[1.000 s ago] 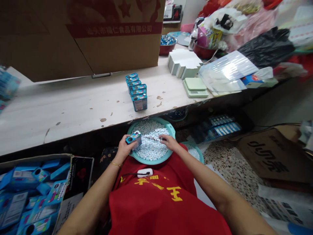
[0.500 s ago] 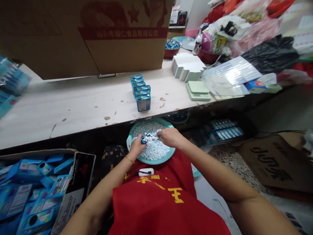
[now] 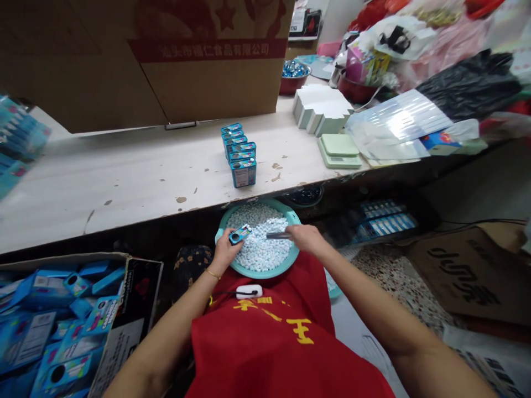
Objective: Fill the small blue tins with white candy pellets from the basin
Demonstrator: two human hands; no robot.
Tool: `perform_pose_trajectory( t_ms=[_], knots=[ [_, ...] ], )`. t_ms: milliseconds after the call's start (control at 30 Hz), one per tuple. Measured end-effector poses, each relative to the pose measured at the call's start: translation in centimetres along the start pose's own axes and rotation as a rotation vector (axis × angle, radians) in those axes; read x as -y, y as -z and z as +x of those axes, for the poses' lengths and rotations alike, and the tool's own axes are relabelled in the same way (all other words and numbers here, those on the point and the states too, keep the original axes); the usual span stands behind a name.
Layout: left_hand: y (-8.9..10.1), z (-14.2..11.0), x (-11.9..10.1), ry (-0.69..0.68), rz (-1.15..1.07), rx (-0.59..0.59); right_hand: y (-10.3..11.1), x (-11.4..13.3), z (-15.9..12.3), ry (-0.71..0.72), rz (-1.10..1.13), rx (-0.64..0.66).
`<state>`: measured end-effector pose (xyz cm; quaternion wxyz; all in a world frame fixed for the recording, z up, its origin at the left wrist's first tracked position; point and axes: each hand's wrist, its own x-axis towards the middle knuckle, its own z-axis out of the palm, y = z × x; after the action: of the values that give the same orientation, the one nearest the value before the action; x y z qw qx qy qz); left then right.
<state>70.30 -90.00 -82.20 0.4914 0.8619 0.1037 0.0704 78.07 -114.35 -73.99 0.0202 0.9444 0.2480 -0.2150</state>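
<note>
Left hand (image 3: 224,250) pinches a small blue box (image 3: 238,236) over the basin (image 3: 292,215) of white pellets (image 3: 261,257); right hand (image 3: 307,237) is closed around a dark tool (image 3: 275,235).
At twelve, the table (image 3: 133,190) carries a row of blue boxes (image 3: 243,172); at eleven, a big cardboard box (image 3: 215,88) blocks the view; toward two o'clock is a green scale (image 3: 340,150); at eight, an open carton (image 3: 136,298).

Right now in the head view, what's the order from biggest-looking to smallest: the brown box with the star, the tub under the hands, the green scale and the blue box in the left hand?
1. Brown box
2. Tub
3. Green scale
4. Blue box in the left hand
</note>
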Motion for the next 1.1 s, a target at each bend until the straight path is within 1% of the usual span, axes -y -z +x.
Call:
perform_pose_trajectory(
  t_ms=[33, 100, 167, 200, 233, 300, 367, 467, 533, 600, 667, 733, 833, 933, 1033, 1100],
  knots=[
    [0.0, 0.0, 0.2, 0.007, -0.008, -0.011, -2.0, 0.1, 0.8, -0.020, 0.046, 0.019],
    [0.0, 0.0, 0.3, 0.020, -0.036, -0.031, -5.6, 1.4, 2.4, -0.032, 0.120, 0.024],
    [0.0, 0.0, 0.1, 0.039, -0.087, -0.060, -8.4, 3.4, 4.1, -0.028, 0.194, 0.003],
    [0.1, 0.0, 0.0, 0.051, -0.115, -0.079, -9.4, 4.3, 4.8, -0.028, 0.236, -0.011],
    [0.2, -0.1, -0.1, 0.062, -0.140, -0.100, -10.2, 4.9, 5.4, -0.029, 0.280, -0.025],
    [0.6, -0.2, -0.3, 0.083, -0.167, -0.139, -11.0, 5.2, 6.3, -0.032, 0.367, -0.048],
    [1.2, -0.5, -0.4, 0.101, -0.177, -0.175, -11.4, 4.6, 6.7, -0.015, 0.452, -0.062],
    [2.3, -0.8, -0.4, 0.108, -0.183, -0.231, -11.0, 2.9, 6.6, 0.042, 0.557, -0.084],
    [2.8, -0.8, -0.3, 0.094, -0.164, -0.253, -10.3, 1.7, 6.2, 0.072, 0.618, -0.111],
    [2.9, -0.7, -0.2, 0.080, -0.139, -0.255, -8.9, 0.6, 5.5, 0.097, 0.690, -0.148],
    [2.5, -0.4, -0.3, 0.070, -0.127, -0.235, -6.9, -0.2, 4.5, 0.146, 0.743, -0.185],
    [1.8, -0.2, -0.5, 0.056, -0.110, -0.188, -4.5, -0.6, 3.5, 0.203, 0.724, -0.206],
    [0.4, 0.2, -1.2, 0.033, -0.021, -0.095, -0.3, 0.0, 1.9, 0.262, 0.562, -0.188],
    [-0.5, 0.4, -2.0, 0.039, 0.090, -0.037, 3.4, 1.8, 0.6, 0.271, 0.283, -0.129],
    [-1.0, 0.2, -2.5, 0.055, 0.163, -0.011, 5.9, 4.0, -0.3, 0.237, 0.012, -0.101],
    [-1.1, 0.1, -2.6, 0.054, 0.195, -0.006, 7.0, 5.5, -0.7, 0.226, -0.096, -0.100]
  ],
)
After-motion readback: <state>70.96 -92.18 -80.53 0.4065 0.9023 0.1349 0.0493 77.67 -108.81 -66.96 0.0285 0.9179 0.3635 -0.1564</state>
